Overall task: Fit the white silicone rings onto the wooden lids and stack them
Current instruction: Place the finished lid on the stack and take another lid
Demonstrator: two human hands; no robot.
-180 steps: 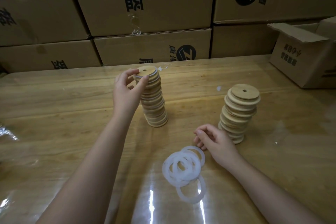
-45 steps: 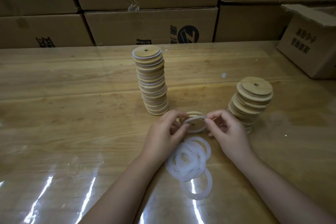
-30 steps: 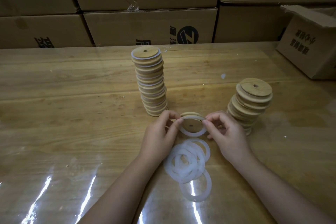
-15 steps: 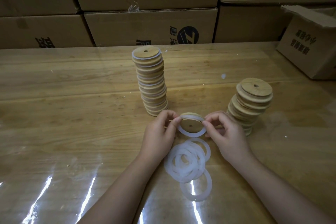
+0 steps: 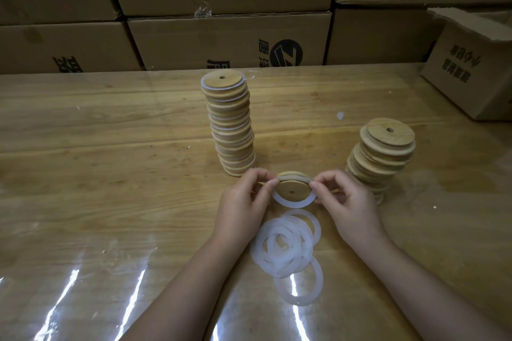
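Head view: your left hand and right hand still pinch the wooden lid between them, as half a second ago. The white ring now sits closer round it. The loose rings stay just below your hands.

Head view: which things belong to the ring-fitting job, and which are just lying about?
Job: held lid, white ring partly round it, left hand, right hand, loose rings, ringed stack, bare-lid stack.
Lying about: stacked cardboard boxes, open carton, white scrap on the table.
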